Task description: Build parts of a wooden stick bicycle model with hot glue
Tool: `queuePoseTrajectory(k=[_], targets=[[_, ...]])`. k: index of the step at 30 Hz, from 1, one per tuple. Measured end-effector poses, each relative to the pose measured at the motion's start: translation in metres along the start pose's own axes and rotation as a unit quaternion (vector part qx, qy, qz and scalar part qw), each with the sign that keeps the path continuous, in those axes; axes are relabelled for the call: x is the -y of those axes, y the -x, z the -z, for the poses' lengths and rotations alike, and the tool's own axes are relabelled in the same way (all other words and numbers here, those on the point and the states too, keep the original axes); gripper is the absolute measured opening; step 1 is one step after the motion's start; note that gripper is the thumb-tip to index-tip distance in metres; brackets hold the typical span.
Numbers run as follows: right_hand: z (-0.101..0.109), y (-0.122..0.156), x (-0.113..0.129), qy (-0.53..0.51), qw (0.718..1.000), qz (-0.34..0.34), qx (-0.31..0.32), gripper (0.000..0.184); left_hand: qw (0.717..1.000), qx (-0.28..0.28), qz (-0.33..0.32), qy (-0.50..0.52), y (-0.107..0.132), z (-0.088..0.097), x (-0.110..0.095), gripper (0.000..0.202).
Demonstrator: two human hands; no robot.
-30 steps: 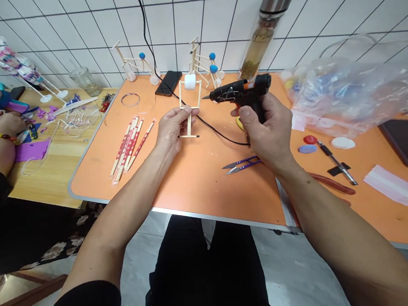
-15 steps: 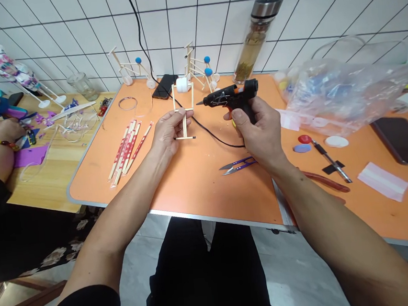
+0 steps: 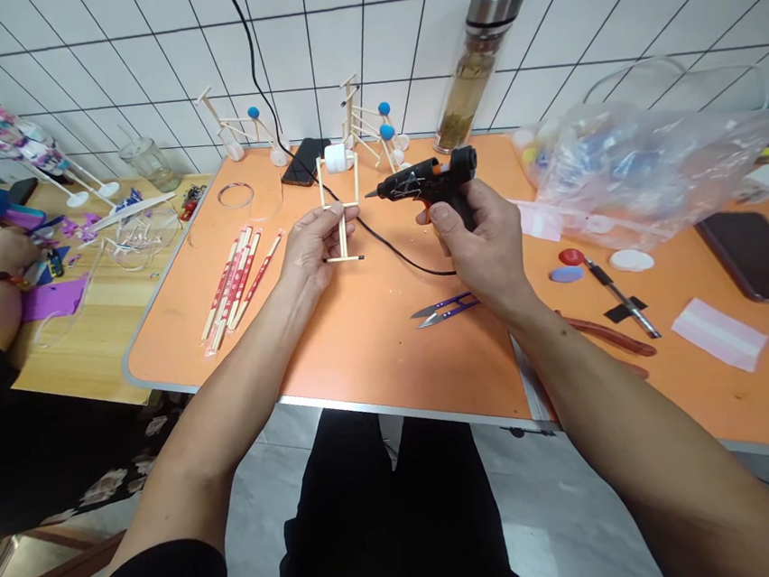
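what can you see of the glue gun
The hot glue gun is small, with a black plastic body, orange trim near the trigger and a pointed nozzle aimed left toward a wooden stick frame, not touching it. Whitish glue strands cling to the barrel. The right hand grips its handle, holding it above the orange table. A black cord runs from under the hand across the table.
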State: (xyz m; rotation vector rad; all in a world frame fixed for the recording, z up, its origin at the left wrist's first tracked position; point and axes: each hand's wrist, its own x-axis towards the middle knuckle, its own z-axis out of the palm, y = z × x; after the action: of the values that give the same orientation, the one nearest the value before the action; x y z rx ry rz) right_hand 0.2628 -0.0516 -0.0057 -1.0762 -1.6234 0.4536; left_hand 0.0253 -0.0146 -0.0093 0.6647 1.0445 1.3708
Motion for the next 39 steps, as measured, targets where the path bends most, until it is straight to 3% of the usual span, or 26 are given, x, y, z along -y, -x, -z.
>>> queuePoseTrajectory(k=[4, 8, 13, 18, 22, 26, 30, 33, 39], targets=[[-0.001, -0.003, -0.002, -0.073, 0.994, -0.076, 0.001, 0.043, 1.000, -0.001, -0.004, 0.001, -0.001, 0.000, -0.002, 0.020], [-0.004, -0.006, -0.012, -0.160, 0.971, -0.176, -0.001, 0.041, 1.000, -0.006, -0.008, 0.002, -0.001, 0.000, -0.003, 0.023], [-0.010, -0.008, -0.021, -0.256, 0.914, -0.315, 0.005, 0.031, 1.000, 0.004, -0.011, 0.009, -0.002, 0.001, -0.002, 0.027], [-0.015, -0.011, -0.015, -0.352, 0.839, -0.414, 0.002, 0.005, 1.000, 0.005, -0.003, -0.001, -0.001, -0.001, -0.002, 0.028], [-0.020, -0.011, -0.010, -0.393, 0.807, -0.440, -0.021, 0.018, 1.000, -0.003, -0.002, -0.005, 0.000, -0.002, -0.002, 0.023], [-0.025, -0.010, -0.013, -0.401, 0.804, -0.439, -0.024, 0.018, 1.000, 0.009, -0.012, -0.013, -0.001, 0.000, 0.000, 0.018], [-0.021, -0.010, -0.018, -0.393, 0.820, -0.415, 0.031, 0.015, 1.000, 0.021, -0.007, -0.014, 0.001, 0.000, 0.000, 0.017], [-0.013, -0.012, -0.021, -0.339, 0.848, -0.401, 0.070, 0.025, 0.999, 0.033, 0.008, 0.000, 0.003, -0.002, -0.002, 0.015], [0.000, -0.015, -0.027, -0.129, 0.913, -0.382, 0.061, 0.054, 0.998, 0.056, 0.031, 0.002, 0.008, -0.004, -0.004, 0.016]])
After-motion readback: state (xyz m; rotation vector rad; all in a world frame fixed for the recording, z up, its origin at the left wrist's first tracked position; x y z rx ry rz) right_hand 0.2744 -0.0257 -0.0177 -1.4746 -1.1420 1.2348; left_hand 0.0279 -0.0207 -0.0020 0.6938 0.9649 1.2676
